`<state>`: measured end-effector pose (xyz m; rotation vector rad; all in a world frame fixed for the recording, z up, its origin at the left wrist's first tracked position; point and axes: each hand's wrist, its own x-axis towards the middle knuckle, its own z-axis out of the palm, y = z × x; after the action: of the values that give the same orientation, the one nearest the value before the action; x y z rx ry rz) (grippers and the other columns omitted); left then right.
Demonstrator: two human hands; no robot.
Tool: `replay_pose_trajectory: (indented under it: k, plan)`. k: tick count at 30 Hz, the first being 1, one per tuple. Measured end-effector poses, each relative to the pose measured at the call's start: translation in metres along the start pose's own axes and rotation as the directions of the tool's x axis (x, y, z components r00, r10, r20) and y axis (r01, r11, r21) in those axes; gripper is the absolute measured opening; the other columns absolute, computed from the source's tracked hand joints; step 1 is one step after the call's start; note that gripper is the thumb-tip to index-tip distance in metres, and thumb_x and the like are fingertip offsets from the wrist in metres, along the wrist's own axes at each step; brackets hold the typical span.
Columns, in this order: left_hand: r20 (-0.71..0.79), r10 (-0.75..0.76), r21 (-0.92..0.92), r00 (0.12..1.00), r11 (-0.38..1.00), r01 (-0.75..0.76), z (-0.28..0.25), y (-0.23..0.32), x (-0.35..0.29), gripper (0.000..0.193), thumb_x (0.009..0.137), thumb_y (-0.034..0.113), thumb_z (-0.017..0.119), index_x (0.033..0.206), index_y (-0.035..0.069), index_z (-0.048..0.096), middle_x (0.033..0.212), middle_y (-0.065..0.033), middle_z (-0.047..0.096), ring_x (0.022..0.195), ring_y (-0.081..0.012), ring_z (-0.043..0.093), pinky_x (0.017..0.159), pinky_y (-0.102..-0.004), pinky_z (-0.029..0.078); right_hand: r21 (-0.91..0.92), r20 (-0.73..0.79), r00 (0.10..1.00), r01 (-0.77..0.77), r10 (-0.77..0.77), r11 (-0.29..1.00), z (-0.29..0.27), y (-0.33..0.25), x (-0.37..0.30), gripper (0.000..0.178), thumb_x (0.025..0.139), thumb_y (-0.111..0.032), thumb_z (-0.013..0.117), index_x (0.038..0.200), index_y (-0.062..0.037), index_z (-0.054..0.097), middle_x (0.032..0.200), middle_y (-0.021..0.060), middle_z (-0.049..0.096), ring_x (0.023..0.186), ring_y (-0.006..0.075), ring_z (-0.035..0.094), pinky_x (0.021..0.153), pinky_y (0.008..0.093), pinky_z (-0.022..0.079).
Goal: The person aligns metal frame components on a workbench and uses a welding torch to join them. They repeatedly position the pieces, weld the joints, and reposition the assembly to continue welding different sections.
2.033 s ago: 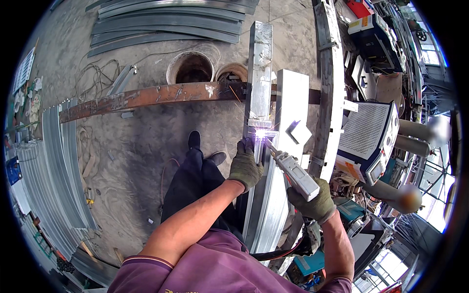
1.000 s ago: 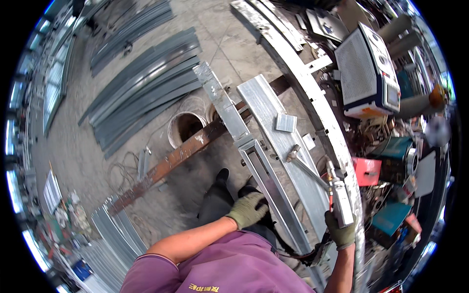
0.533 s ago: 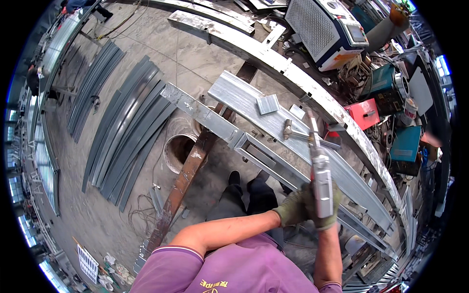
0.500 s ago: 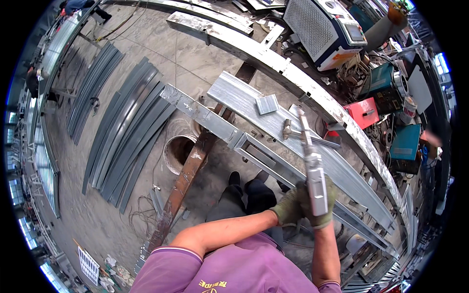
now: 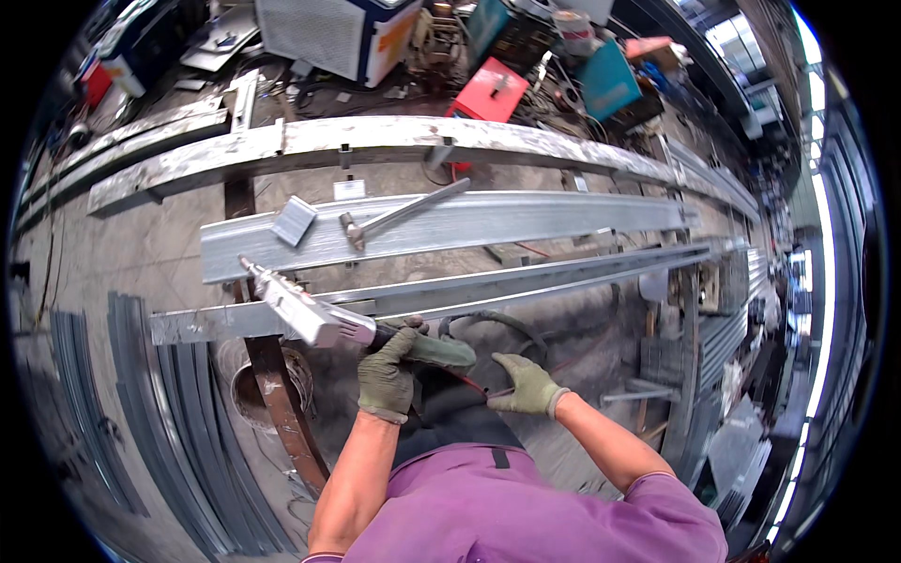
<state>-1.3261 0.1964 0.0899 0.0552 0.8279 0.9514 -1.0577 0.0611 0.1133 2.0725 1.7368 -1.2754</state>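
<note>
My left hand (image 5: pixel 386 377) in a green work glove is closed round the rear of a handheld welding gun (image 5: pixel 305 317), silver-white with a narrow nozzle. Its nozzle points up and left, over the edge of a galvanized steel channel (image 5: pixel 526 281). Behind my left hand the gun's green-wrapped end (image 5: pixel 441 351) runs toward a dark hose (image 5: pixel 511 322). My right hand (image 5: pixel 527 386), also gloved, is held apart from the gun with thumb and fingers spread, close to a thin red cable. A hammer (image 5: pixel 353 231) and a small square metal piece (image 5: pixel 295 220) lie on a wide steel channel (image 5: pixel 563 217).
A long white-smeared beam (image 5: pixel 375 137) crosses beyond the channels. Past it stand a large white and blue machine (image 5: pixel 324 38), a red box (image 5: pixel 492 91) and a teal box (image 5: pixel 610 80). A bucket (image 5: pixel 246 385) and a rusty brown beam (image 5: pixel 282 403) are below left, beside stacked grey profiles (image 5: pixel 178 441).
My view has swung to the right. Both hands were together at the welding gun; now only the left holds it, its nozzle turned leftward, and my right hand has come away with fingers spread.
</note>
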Motion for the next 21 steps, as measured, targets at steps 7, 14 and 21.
replay_pose_trajectory:
  k: [7, 14, 21]
  plan:
    - [0.286, -0.030, -0.264, 0.958, 0.959, 0.108, 0.048, 0.012, -0.025, 0.018, 0.099, 0.008, 0.073, 0.118, 0.006, 0.073, 0.126, -0.0160, 0.075, 0.123, -0.0343, 0.069, 0.115, -0.0540, 0.051, 0.222, -0.229, 0.915, -0.285, 0.333, 0.933, 0.129, 0.068, 0.028, 0.099, 0.082, -0.051, 0.085, 0.161, -0.0048, 0.046, 0.157, 0.0273, 0.054, 0.146, 0.0428, 0.052, 0.120, 0.0466, 0.044]
    - [0.414, 0.124, -0.176, 0.902, 0.983, -0.055, 0.104, 0.046, -0.045, 0.026, 0.096, 0.015, 0.075, 0.119, 0.006, 0.068, 0.127, -0.0155, 0.072, 0.125, -0.0377, 0.064, 0.121, -0.0589, 0.043, 0.170, -0.543, 0.732, -0.385, 0.412, 0.907, -0.007, 0.065, 0.073, 0.029, 0.087, -0.023, 0.071, 0.113, -0.0116, 0.076, 0.112, 0.0226, 0.077, 0.108, 0.0455, 0.072, 0.092, 0.0560, 0.059]
    - [0.472, 0.274, -0.148, 0.838, 0.961, -0.231, 0.131, 0.081, -0.047, 0.035, 0.099, 0.023, 0.069, 0.124, -0.001, 0.067, 0.121, -0.0137, 0.067, 0.117, -0.0308, 0.064, 0.121, -0.0542, 0.041, 0.177, -0.666, 0.678, -0.260, 0.310, 0.949, -0.031, 0.061, 0.054, 0.057, 0.082, -0.037, 0.085, 0.130, -0.0100, 0.068, 0.127, 0.0194, 0.068, 0.119, 0.0394, 0.067, 0.101, 0.0500, 0.055]
